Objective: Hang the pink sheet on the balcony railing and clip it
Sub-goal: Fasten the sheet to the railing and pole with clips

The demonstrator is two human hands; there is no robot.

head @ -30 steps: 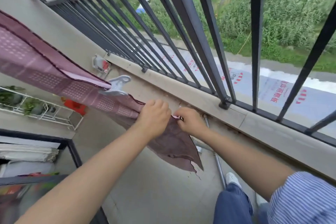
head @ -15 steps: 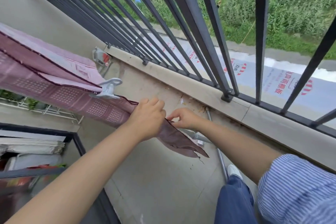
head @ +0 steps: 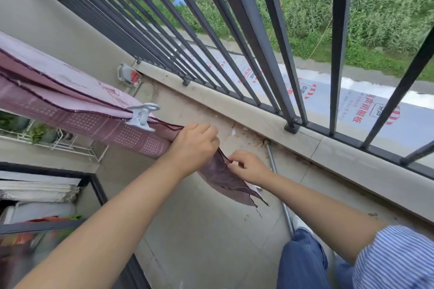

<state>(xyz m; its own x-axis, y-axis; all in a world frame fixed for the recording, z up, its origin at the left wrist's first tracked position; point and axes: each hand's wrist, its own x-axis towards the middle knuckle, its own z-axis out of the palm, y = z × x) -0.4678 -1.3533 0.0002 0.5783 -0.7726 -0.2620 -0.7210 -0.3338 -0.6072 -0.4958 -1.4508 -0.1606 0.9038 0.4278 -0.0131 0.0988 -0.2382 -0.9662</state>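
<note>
The pink sheet (head: 70, 110), with white dotted squares and a dark hem, stretches in from the left, folded over itself. A white plastic clip (head: 142, 116) is clamped on its upper edge. My left hand (head: 193, 145) grips the bunched sheet just right of the clip. My right hand (head: 246, 166) pinches the hem of the loose corner, which hangs down toward the floor. The dark metal balcony railing (head: 246, 19) runs along the far side above a concrete ledge (head: 258, 122), apart from the sheet.
A white wire plant rack (head: 47, 141) stands at the left. A dark-framed shelf (head: 91, 180) with folded cloths is at lower left. A thin metal pipe (head: 274, 171) runs down by the ledge. My blue trouser leg (head: 303, 260) is at the bottom.
My right hand has slid down the sheet's hem away from my left hand, spreading the corner. The view has shifted slightly; the clip stays on the sheet.
</note>
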